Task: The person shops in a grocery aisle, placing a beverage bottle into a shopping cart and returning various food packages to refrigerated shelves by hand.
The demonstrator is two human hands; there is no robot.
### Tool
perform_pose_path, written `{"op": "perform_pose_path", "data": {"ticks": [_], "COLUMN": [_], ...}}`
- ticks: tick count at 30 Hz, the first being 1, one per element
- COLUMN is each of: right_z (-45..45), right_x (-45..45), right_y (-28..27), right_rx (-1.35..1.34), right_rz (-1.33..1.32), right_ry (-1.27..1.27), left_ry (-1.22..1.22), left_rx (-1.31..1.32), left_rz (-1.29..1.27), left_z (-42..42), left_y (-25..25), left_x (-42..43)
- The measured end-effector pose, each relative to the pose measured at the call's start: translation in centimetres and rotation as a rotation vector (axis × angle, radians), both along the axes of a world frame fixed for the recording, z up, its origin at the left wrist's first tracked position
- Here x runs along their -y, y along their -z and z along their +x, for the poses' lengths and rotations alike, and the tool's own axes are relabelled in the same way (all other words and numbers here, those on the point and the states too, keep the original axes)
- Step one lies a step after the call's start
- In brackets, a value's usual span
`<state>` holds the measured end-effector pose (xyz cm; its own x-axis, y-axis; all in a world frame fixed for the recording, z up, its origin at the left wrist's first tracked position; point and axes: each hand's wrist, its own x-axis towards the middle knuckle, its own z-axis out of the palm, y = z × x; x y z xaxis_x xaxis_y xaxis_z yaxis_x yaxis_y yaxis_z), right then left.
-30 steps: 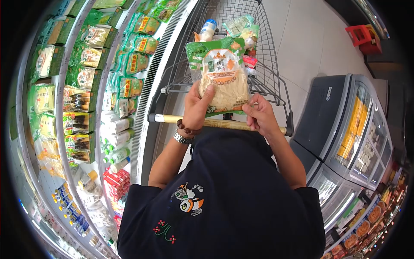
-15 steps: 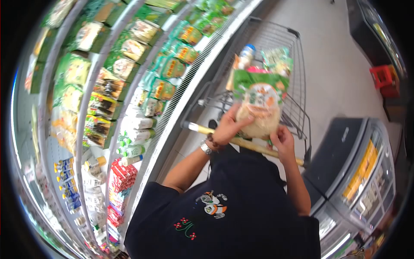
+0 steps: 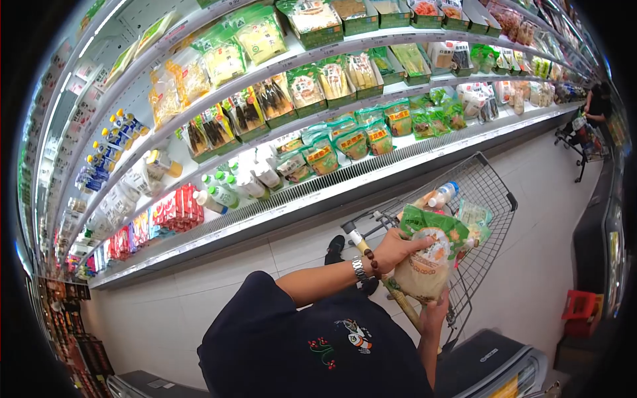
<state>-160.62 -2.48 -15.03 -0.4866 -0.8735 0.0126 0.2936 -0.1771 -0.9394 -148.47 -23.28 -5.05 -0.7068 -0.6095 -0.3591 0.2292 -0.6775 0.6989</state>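
Observation:
A green-topped clear plastic food bag [image 3: 431, 262] with pale contents is held in front of my body, above the shopping cart [image 3: 488, 249]. My left hand [image 3: 396, 252], with a watch and beaded bracelet at the wrist, grips the bag's left side, its thumb across the front. At the lower right corner my right hand [image 3: 434, 312] is closed on the same bag, its fingers partly hidden behind it. Beyond the bag, a blue-capped bottle [image 3: 443, 194] and another green-and-clear packet [image 3: 474, 217] lie in the cart. The cart's handle [image 3: 403, 310] passes below my hands.
A chilled shelf [image 3: 312, 199] with packets, bottles and cartons runs along the left and far side. Another person [image 3: 597, 103] stands with a cart at the far right. Black cabinets [image 3: 488, 358] are near my right side, and a red crate [image 3: 582, 310] stands beyond.
My view has turned left toward the shelf, so the cart and bag appear lower and farther right. Both hands still hold the bag; my left thumb lies higher across its front.

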Motion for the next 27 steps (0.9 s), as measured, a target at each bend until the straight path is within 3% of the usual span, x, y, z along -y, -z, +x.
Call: {"op": "perform_pose_path", "data": {"ticks": [2,8,16,19,27], "right_z": [1.9,1.6,2.3,2.7,2.2], "right_x": [2.0,2.3,1.6,1.6,1.8], "right_y": [-4.6,-3.7,-4.3,-5.1,-4.4], "right_rx": [0.276,0.049,0.1,0.134,0.17], "right_rz": [-0.02,0.139,0.177,0.183,0.154], "right_ry": [-0.049,-0.109,-0.125,-0.092,-0.082], "left_ry": [-0.029,-0.046,-0.008,-0.031,-0.056], "left_rx": [0.039,0.143,0.143,0.023,0.123], "left_rz": [0.0,-0.11,-0.148,-0.129,-0.152], "left_z": [0.2,0.5,1.0,0.7,-0.3], "left_y": [0.0,0.0,0.1,1.4,2.9], "left_x": [-0.2,0.4,1.6,2.5,3.2]}}
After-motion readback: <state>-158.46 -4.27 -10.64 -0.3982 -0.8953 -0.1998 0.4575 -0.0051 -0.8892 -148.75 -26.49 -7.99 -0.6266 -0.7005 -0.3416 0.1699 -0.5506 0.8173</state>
